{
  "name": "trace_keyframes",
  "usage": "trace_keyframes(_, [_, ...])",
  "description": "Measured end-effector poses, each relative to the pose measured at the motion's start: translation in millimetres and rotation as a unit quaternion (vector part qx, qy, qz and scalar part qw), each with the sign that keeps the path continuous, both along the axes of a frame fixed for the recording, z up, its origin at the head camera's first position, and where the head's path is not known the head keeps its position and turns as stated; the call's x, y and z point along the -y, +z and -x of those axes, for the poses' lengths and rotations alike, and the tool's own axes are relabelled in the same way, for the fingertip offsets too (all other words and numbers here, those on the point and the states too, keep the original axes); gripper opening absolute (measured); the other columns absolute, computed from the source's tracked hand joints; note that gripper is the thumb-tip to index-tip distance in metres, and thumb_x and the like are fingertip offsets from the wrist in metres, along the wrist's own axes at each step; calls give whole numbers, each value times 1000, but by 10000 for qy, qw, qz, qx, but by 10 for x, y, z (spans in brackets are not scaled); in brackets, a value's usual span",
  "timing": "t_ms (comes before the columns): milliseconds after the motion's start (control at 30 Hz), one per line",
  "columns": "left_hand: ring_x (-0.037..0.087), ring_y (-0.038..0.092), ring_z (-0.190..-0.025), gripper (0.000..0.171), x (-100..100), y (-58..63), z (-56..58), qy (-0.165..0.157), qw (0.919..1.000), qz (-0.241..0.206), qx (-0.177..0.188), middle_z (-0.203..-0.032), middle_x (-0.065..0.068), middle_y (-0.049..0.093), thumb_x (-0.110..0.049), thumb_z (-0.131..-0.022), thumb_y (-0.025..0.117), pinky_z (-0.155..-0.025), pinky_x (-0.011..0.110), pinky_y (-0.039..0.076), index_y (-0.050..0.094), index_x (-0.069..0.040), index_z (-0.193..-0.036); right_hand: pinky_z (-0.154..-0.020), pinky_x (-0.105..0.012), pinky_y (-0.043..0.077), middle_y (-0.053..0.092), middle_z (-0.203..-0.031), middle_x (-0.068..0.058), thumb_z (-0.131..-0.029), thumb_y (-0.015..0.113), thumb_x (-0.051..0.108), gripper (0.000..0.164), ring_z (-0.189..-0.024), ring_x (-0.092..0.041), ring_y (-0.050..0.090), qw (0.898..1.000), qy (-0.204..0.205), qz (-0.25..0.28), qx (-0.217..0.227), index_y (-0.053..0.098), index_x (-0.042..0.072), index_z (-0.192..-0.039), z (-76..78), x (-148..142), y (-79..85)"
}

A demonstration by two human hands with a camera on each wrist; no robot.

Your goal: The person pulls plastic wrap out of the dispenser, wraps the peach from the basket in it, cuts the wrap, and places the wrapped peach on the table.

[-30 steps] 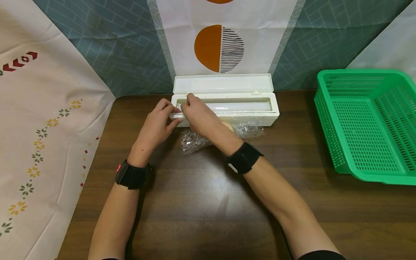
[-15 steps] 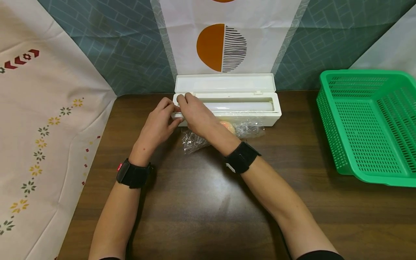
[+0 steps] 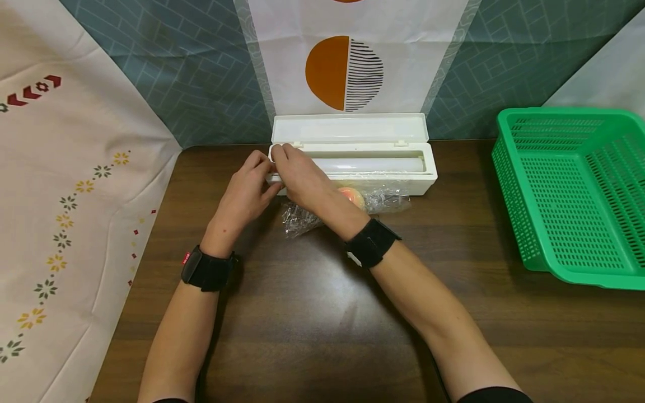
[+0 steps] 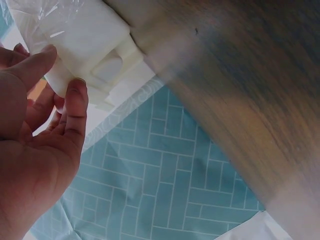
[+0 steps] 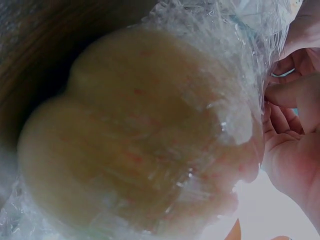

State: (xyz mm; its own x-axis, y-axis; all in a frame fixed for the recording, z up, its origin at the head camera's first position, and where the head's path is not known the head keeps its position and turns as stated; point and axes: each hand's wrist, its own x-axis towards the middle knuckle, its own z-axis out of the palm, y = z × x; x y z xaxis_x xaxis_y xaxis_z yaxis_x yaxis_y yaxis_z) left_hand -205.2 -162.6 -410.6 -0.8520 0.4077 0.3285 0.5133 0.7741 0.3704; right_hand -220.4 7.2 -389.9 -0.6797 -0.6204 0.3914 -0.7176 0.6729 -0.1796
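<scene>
A long white plastic wrap dispenser [image 3: 398,183] stands against the back cloth, lid [image 3: 350,129] raised, with a white roll [image 3: 370,165] inside. My left hand [image 3: 241,189] holds its left front corner; in the left wrist view, thumb and fingers are at the end of the dispenser [image 4: 90,30]. Beside it, my right hand [image 3: 304,178] has its fingers curled over the same end, the fingertips partly hidden. Crumpled clear film [image 3: 387,200] hangs over the front, around a pale yellow and pink peach [image 3: 354,196] under my right forearm. The peach [image 5: 140,135] fills much of the right wrist view.
A green plastic basket [image 3: 546,224] stands at the right on the brown wooden table [image 3: 302,313]. A patterned white cloth [image 3: 65,184] borders the left side, and a teal brick-print cloth [image 3: 191,73] hangs behind. Black bands [image 3: 209,272] circle both wrists.
My right hand has slid slightly left along the dispenser's edge, closer to the left hand, and more of the peach shows. The left hand keeps its hold.
</scene>
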Motion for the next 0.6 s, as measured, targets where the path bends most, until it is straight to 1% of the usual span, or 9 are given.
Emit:
trace_keyframes(200, [21,51,-88,33,-8,7,-7,10,10000,-1,31,-110,9,47,-20,-90,69,-76,41,49,61,-2,-117,-78,-33,46,50,-93,-10,-75,63,-8,39,-85,-25,52,10000,9,-43,48,48,0,-111,-1,15,8])
trace_keyframes(300, [23,52,-88,34,-8,9,-9,7,10000,2,62,-111,10,47,-20,-91,68,-76,42,49,60,-1,-118,-77,-33,46,50,-93,-10,-77,63,-7,38,-84,-25,52,10000,14,-60,78,48,-1,-111,-1,24,12])
trace_keyframes(467, [23,52,-88,31,-8,13,-15,10,10000,-15,45,-110,10,47,-19,-91,68,-75,42,48,61,-1,-116,-76,-34,45,50,-92,-10,-76,64,-7,37,-84,-26,52,9999,37,-79,63,47,0,-109,6,44,6])
trace_keyframes(600, [22,50,-87,29,0,17,-21,-14,10000,-47,5,-110,9,47,-17,-91,68,-74,41,47,61,0,-114,-75,-33,45,49,-91,-9,-78,63,-6,34,-83,-25,51,10000,67,-48,14,48,0,-108,9,59,1])
